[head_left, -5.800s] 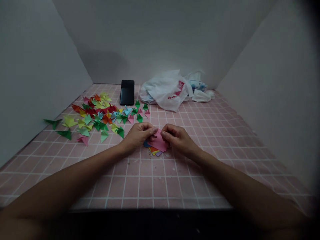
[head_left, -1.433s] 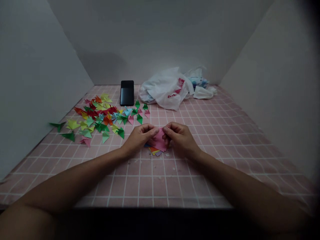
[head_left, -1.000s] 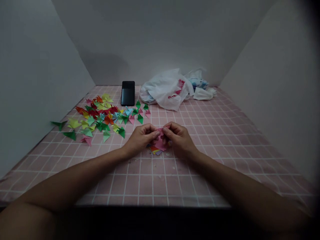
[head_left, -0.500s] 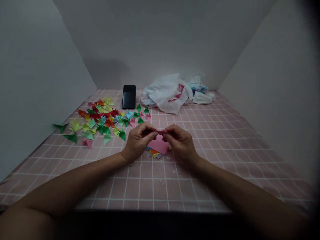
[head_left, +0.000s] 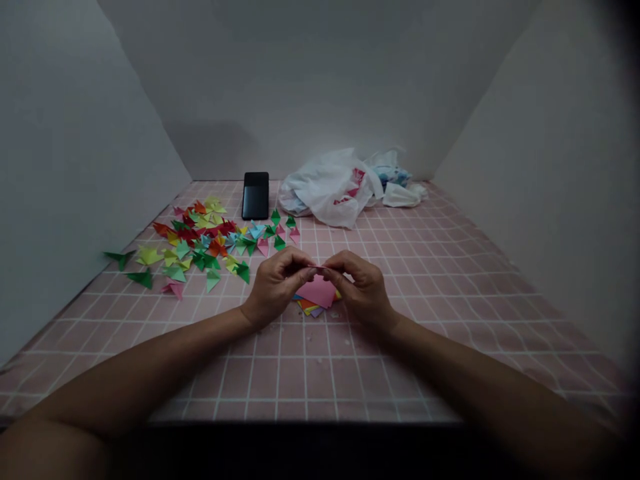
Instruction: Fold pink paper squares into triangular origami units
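Note:
My left hand (head_left: 277, 283) and my right hand (head_left: 361, 285) meet at the middle of the pink tiled table (head_left: 320, 360). Both pinch a small folded pink paper (head_left: 320, 269), seen edge-on between the fingertips. Just below the hands lies a small stack of coloured paper squares (head_left: 316, 297), pink on top, with orange, yellow and purple edges showing. To the left spreads a scatter of several folded paper triangles (head_left: 200, 243) in green, red, yellow, blue and pink.
A black phone (head_left: 255, 195) leans near the back wall. A crumpled white plastic bag (head_left: 333, 188) and other white wrappings (head_left: 400, 190) lie at the back right. White walls close in on the left, back and right.
The pink sheet, held flat and wider before, has been folded narrower and lifted off the stack; it now shows as a thin strip between my fingertips. The view has tilted slightly.

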A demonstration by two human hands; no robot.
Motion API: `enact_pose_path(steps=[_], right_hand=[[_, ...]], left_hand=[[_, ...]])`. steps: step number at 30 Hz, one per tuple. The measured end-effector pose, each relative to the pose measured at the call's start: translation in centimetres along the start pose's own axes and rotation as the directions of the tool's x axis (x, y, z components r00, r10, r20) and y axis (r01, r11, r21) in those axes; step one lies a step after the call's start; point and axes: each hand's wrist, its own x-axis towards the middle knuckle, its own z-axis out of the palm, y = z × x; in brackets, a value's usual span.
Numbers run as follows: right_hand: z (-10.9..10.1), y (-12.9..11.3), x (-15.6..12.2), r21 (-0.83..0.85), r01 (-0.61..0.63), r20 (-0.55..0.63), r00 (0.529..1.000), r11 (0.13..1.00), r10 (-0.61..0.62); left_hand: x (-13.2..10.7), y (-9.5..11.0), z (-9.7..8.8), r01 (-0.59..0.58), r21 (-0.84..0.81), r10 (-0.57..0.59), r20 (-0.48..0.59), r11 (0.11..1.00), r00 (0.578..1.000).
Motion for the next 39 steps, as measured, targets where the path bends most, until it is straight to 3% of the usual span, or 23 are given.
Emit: enact_pose_path(steps=[7, 12, 19, 23, 30, 35, 39], right_hand=[[0.1, -0.2, -0.1, 0.023, -0.135, 0.040, 0.990, 0.991, 0.134], [0.1, 0.6, 0.1, 0.155, -0.181, 0.051, 0.983, 0.971, 0.175], [0.2, 1.3, 0.1, 0.280, -0.263, 0.094, 0.965, 0.923, 0.246], [0.2, 1.3, 0.0, 0.241, -0.234, 0.082, 0.972, 0.942, 0.220], [-0.1, 0.8, 0.2, 0.021, -0.107, 0.060, 0.993, 0.994, 0.106], [0.0, 0.8, 0.1, 0.054, -0.172, 0.095, 0.982, 0.984, 0.166], [0.2, 1.0, 0.1, 0.215, -0.305, 0.147, 0.949, 0.928, 0.278]], left_hand=[[0.2, 0.0, -0.2, 0.193, -0.107, -0.190, 0.037, 0.975, 0.981], [0.7, -0.6, -0.5, 0.178, -0.161, -0.183, -0.020, 0.971, 0.983], [0.9, -1.0, -0.5, 0.197, -0.214, -0.197, 0.022, 0.957, 0.980], [0.8, -1.1, -0.6, 0.208, -0.219, -0.202, 0.050, 0.953, 0.978], [0.9, -1.2, -0.7, 0.155, -0.147, -0.140, 0.104, 0.977, 0.985], [0.8, -1.3, -0.6, 0.118, -0.102, -0.106, 0.119, 0.988, 0.987], [0.7, -1.4, -0.6, 0.112, -0.104, -0.098, 0.126, 0.988, 0.987]])
